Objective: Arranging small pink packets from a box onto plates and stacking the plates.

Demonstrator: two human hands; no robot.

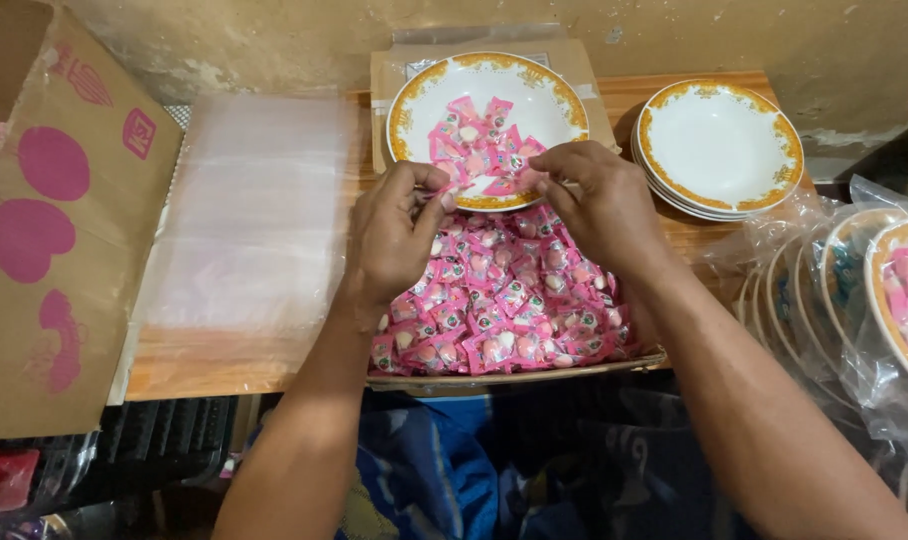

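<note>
My left hand [399,230] and my right hand [594,200] meet over the near rim of a white plate with a gold patterned rim [414,95]. Their fingertips pinch small pink wrapped candies [489,185] between them. The plate holds a little heap of the same pink candies [479,140] in its near half. Under both hands lies a big pile of pink candy packets [504,300] in a shallow cardboard tray [519,378] at the front of the wooden table.
A stack of clear plastic bags [249,215] lies left of the tray. A printed cardboard box flap [59,230] stands at far left. Empty gold-rimmed plates [719,145] are stacked at back right. Bagged plates with candies [874,300] lean at the right edge.
</note>
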